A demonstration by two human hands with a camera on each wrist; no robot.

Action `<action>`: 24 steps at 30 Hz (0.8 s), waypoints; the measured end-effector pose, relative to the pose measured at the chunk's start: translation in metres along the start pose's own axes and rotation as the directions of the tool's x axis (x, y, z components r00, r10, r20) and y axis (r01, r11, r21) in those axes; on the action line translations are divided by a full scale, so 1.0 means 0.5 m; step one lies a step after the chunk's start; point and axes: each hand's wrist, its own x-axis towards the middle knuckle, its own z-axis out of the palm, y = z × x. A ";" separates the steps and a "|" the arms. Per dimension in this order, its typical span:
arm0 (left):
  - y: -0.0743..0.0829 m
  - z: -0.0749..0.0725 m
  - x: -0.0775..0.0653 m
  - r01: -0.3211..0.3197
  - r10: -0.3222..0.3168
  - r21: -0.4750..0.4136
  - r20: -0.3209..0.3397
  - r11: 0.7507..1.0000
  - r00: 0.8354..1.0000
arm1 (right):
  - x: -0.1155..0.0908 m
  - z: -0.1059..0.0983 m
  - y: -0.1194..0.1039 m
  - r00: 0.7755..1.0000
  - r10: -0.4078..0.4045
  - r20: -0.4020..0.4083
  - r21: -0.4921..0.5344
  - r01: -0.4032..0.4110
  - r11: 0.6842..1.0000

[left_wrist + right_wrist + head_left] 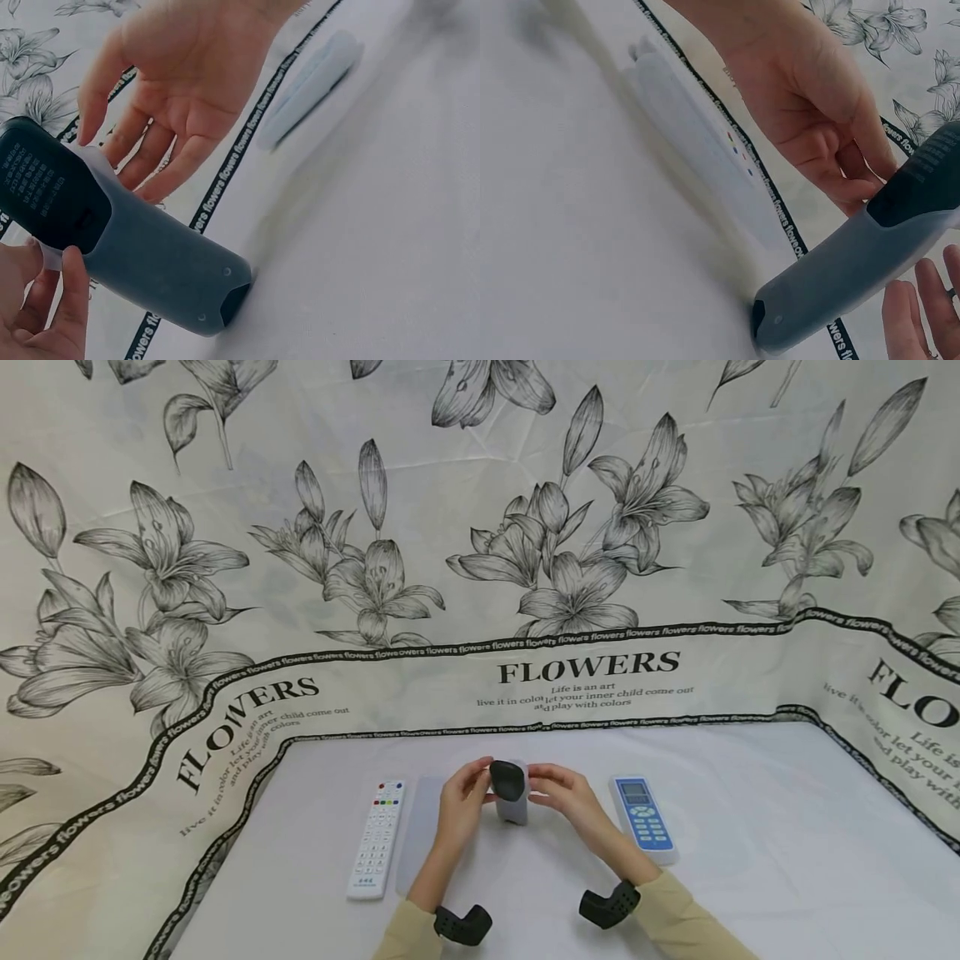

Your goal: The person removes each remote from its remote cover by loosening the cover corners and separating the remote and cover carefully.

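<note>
A black remote control [507, 781] sits partly inside a translucent silicone sleeve [513, 810], its upper end sticking out towards the head camera. Small printed text covers the bare part of its back in the left wrist view. My left hand [462, 795] pinches the sleeve's upper rim on one side. On the opposite side, my right hand [567, 797] has its thumb and fingertips at the rim, where a flap of the sleeve [96, 161] stands out from the remote. The sleeve's lower end [769, 322] is down at the white tabletop.
To the left lies a white remote control [377, 839] with a translucent flat sheet or sleeve [420, 827] beside it. A blue-and-white remote [643, 818] lies by my right forearm. Behind the table [757, 860] hangs a flower-printed cloth [420, 693].
</note>
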 end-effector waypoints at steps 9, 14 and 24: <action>-0.007 0.004 -0.008 -0.084 0.090 0.070 -0.081 0.994 0.993 | -0.008 0.016 0.001 0.994 0.018 -0.111 0.030 -0.015 0.999; -0.006 0.006 -0.009 -0.084 0.092 0.083 -0.099 0.993 0.991 | -0.009 0.014 0.009 0.997 -0.008 -0.081 -0.018 0.007 1.000; 0.018 0.009 -0.024 0.027 -0.018 0.086 -0.102 0.996 0.995 | -0.003 0.013 0.016 0.993 -0.054 -0.106 -0.100 0.043 0.994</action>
